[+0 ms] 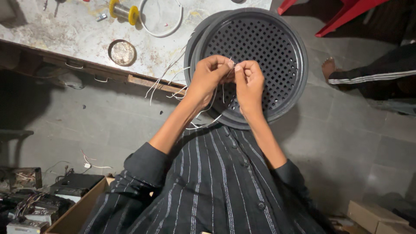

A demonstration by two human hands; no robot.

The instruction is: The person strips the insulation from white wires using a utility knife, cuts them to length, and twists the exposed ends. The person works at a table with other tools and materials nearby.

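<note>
Grey tiled floor (355,130) underfoot, worn. A low, scuffed workbench (65,34) runs along the upper left, its top stained and pale. Leaning off its edge, a large round black perforated tray (268,39), rim stacked double, fills the middle of the view; the person's hands are raised in front of it. Person seated, dark shirt with thin pale stripes (208,186), sleeves pushed to the elbow. A red plastic chair leg (346,15) sits at upper right, and below it another person's bare foot (328,67) and dark striped trouser leg. An open cardboard box (78,208) lies at lower left beside a clutter of electronic parts (26,208). On the bench: a white cable loop (162,19), a round tin lid (122,53), a yellow spool (123,11). Left hand (208,76) and right hand (249,80) are held close together, knuckles nearly touching. Thin white wires (203,110) are pinched at the meeting point of both hands: left thumb and forefinger closed on the strands, right fingertips closed on the same ends just beside them. The wire ends sit between the two sets of fingertips; loose lengths trail down and left under the left wrist, several strands fanning toward the bench edge.
</note>
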